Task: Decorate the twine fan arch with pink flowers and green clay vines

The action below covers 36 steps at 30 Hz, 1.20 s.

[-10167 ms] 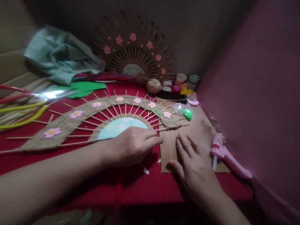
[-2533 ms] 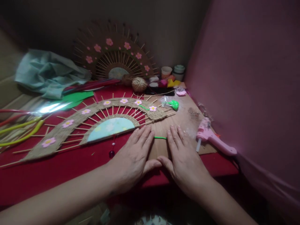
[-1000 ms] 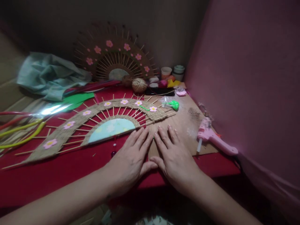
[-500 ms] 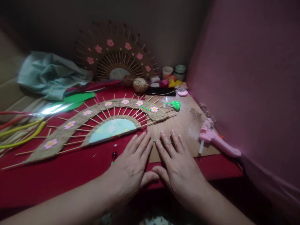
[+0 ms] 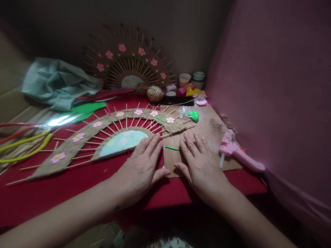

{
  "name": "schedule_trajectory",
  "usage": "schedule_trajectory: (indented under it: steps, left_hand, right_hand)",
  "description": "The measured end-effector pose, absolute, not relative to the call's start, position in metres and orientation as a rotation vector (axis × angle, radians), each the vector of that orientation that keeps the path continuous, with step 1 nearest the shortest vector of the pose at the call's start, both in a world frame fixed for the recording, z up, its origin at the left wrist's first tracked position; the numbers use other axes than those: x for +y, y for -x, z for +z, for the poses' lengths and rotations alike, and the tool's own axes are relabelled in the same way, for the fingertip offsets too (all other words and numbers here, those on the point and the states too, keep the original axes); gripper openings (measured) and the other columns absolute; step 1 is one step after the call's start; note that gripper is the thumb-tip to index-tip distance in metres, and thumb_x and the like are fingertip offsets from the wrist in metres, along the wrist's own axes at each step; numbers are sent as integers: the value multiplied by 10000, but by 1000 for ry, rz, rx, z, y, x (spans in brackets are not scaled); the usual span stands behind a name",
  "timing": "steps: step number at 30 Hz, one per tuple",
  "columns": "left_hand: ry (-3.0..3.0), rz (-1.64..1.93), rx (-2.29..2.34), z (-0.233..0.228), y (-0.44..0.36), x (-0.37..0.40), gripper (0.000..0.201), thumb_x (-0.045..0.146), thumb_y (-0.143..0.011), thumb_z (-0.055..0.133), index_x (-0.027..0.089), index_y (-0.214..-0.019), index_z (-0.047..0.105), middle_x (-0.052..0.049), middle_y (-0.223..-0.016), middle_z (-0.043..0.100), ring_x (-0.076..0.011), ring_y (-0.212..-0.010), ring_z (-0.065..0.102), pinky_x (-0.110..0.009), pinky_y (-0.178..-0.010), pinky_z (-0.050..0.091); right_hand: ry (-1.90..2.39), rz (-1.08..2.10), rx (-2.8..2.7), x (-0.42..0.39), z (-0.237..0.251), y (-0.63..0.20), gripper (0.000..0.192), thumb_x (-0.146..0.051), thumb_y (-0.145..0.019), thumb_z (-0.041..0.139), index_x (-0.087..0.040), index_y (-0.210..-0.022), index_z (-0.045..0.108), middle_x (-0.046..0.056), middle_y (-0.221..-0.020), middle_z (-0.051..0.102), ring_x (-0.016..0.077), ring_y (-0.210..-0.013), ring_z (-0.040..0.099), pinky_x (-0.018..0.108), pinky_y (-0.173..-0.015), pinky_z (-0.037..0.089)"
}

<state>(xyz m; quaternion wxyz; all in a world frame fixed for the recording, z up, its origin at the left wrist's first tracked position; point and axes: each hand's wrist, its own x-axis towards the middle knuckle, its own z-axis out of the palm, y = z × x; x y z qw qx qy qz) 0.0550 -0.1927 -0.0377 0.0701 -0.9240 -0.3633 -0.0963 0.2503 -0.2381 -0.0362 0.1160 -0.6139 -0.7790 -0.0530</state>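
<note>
A thin green clay strand [image 5: 172, 147] lies on the brown board [image 5: 170, 167], its right end under the fingers of my right hand [image 5: 200, 160]. That hand rests flat, palm down, fingers stretched out. My left hand [image 5: 146, 156] is also palm down with straight fingers, at the board's left edge and over the lower right of a fan [image 5: 103, 122]. The fan is made of sticks and woven twine, with pink flowers and a pale blue half-round centre. A short green strand [image 5: 160, 119] sits on its band between two flowers. Neither hand grips anything.
A pink glue gun [image 5: 239, 153] lies at the board's right edge. Green clay [image 5: 193, 116] in plastic is at the back of the board. Behind stand a twine ball [image 5: 154, 93], cups [image 5: 184, 79] and a second fan [image 5: 128, 57]. A pale blue cloth [image 5: 58, 81] lies left.
Both hands have slid forward and moved apart. More of the green strand's left part shows, and it appears farther forward on the board.
</note>
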Motion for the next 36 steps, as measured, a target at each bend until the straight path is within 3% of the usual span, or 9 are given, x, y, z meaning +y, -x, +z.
schedule_trajectory:
  steps: [11, 21, 25, 30, 36]
  left_hand:
    - [2847, -216, -1058, -36, -65, -197, 809, 660, -892, 271, 26, -1371, 425, -221, -1493, 318, -354, -1407, 217, -516, -1133, 238]
    - [2838, -263, -1028, -36, -70, -199, 835, 657, -888, 282, -10, -1377, 396, -254, -1479, 319, -361, -1398, 239, -518, -1118, 277]
    - [2866, -259, -968, -43, -62, -206, 823, 658, -881, 324, 21, -1400, 370, -221, -1491, 318, -334, -1410, 222, -501, -1128, 267]
    - [2963, -159, -888, -41, -65, -201, 842, 668, -875, 327, 37, -1433, 310, -209, -1498, 304, -298, -1413, 227, -467, -1147, 230]
    - [2968, -134, -927, -38, -72, -198, 859, 675, -881, 284, 13, -1428, 310, -225, -1490, 304, -309, -1415, 208, -476, -1155, 188]
  right_hand:
    - [1838, -250, -2223, -255, -41, -256, 669, -440, -882, 511, 31, -1354, 447, 223, -1471, 337, 412, -1375, 257, 577, -1088, 290]
    - [1721, -204, -2286, -263, -43, -249, 545, -347, -915, 465, -41, -1366, 464, 192, -1470, 355, 410, -1372, 264, 563, -1079, 319]
    - [1669, -145, -2312, -269, -48, -244, 556, -429, -941, 396, -101, -1387, 449, 154, -1488, 334, 400, -1378, 250, 555, -1085, 316]
    - [1720, -98, -2325, -257, -48, -242, 660, -496, -930, 384, -57, -1423, 359, 156, -1507, 282, 406, -1387, 217, 558, -1109, 273]
    - [1793, -124, -2309, -245, -44, -246, 674, -523, -923, 380, -47, -1401, 399, 165, -1501, 287, 418, -1387, 203, 571, -1124, 215]
